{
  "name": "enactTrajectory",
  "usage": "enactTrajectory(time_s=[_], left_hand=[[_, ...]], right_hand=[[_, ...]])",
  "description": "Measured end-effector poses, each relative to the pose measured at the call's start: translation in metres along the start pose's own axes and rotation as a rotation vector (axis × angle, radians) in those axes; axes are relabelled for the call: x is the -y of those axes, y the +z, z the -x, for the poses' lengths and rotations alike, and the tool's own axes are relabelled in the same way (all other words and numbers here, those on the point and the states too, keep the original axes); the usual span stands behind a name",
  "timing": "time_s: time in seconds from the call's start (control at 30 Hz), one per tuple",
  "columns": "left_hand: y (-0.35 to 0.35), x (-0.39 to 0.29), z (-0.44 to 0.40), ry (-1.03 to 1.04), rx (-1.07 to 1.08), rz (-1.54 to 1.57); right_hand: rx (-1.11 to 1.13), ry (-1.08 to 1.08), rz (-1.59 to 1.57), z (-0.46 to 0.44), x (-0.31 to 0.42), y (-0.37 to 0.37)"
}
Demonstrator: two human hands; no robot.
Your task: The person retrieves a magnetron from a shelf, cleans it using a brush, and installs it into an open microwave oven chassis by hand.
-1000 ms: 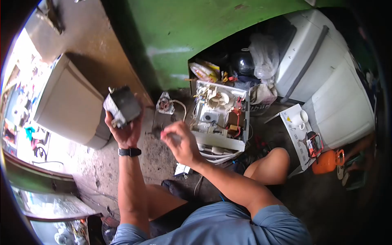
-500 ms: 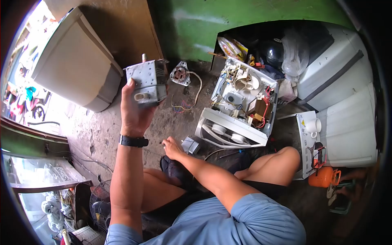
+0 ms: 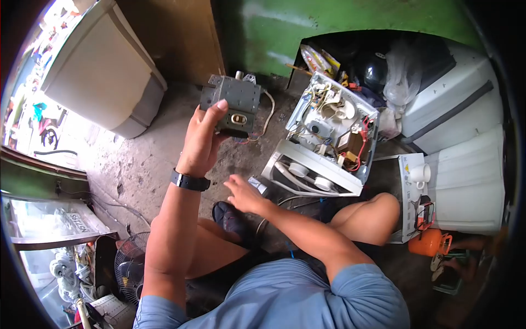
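My left hand [image 3: 200, 140], a dark watch on its wrist, grips a grey metal magnetron [image 3: 241, 97] held up above the floor. The magnetron's round stub points away from me, and an oval terminal opening faces up near my thumb. My right hand [image 3: 245, 196] hangs lower with its fingers apart and nothing in them. Close beside it is a small silvery metal part [image 3: 257, 185], partly hidden by the hand. Farther right, an opened microwave oven [image 3: 293, 147] lies with wires and inner parts exposed. Behind the magnetron, a round metal part [image 3: 250, 78] with a pale cord [image 3: 270, 107] is mostly covered.
A white panel [image 3: 410, 205] with a white mug [image 3: 420, 173] stands right of my knee, near an orange container [image 3: 426, 242]. A fan [image 3: 130, 263] is at lower left. A large whitish bin-like object [image 3: 104, 71] stands upper left, and a green wall [image 3: 252, 27] rises ahead.
My left hand has moved right with the magnetron and turned it, so its terminal opening shows more clearly. My right hand has shifted slightly right and up, covering more of the small metal part.
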State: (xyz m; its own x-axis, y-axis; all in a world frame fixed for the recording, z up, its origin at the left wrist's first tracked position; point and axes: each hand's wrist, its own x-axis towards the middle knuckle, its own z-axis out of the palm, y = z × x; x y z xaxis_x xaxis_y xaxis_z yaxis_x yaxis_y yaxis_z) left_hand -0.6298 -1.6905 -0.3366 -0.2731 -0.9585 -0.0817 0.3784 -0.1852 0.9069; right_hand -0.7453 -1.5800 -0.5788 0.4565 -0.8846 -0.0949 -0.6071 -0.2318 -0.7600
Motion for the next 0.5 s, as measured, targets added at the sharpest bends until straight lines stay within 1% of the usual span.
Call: enactTrajectory(time_s=[0.03,0.07,0.1,0.13,0.17,0.2,0.23,0.27,0.3,0.33,0.4,0.43,0.47,0.5], left_hand=[[0.004,-0.001,0.001,0.018,-0.015,-0.082],[0.008,0.000,0.001,0.029,-0.006,-0.076],[0.011,0.004,0.001,0.013,-0.002,-0.053],[0.013,0.007,0.002,-0.006,0.002,-0.031],[0.016,0.010,0.002,-0.019,0.007,0.038],[0.024,0.009,0.004,-0.013,0.015,0.040],[0.034,0.007,0.007,-0.004,0.033,0.017],[0.043,0.006,0.011,0.004,0.050,-0.008],[0.047,0.008,0.013,-0.008,0.050,-0.057],[0.057,0.005,0.017,0.005,0.053,-0.063],[0.082,-0.004,0.025,-0.077,0.079,-0.033],[0.091,-0.009,0.027,-0.122,0.121,-0.068],[0.098,-0.003,0.026,-0.145,0.095,-0.071],[0.103,0.000,0.026,-0.140,0.118,-0.067]], right_hand=[[-0.054,-0.129,-0.040,0.013,0.020,-0.029],[-0.084,-0.218,-0.026,0.028,0.047,-0.062],[-0.092,-0.290,-0.014,0.039,0.066,-0.089],[-0.157,-0.363,-0.067,0.057,0.095,-0.124],[-0.164,-0.364,-0.033,0.075,0.124,-0.161],[-0.354,-0.550,0.020,0.083,0.136,-0.184],[-0.456,-0.571,0.110,0.096,0.153,-0.210],[-0.580,-0.629,0.184,0.101,0.155,-0.227],[-0.671,-0.641,0.311,0.104,0.153,-0.244],[-0.697,-0.629,0.429,0.105,0.149,-0.259],[-0.642,-0.500,0.552,0.106,0.144,-0.281],[-0.632,-0.473,0.603,0.104,0.138,-0.286],[-0.624,-0.446,0.652,0.100,0.128,-0.288],[-0.654,-0.481,0.624,0.094,0.115,-0.288]])
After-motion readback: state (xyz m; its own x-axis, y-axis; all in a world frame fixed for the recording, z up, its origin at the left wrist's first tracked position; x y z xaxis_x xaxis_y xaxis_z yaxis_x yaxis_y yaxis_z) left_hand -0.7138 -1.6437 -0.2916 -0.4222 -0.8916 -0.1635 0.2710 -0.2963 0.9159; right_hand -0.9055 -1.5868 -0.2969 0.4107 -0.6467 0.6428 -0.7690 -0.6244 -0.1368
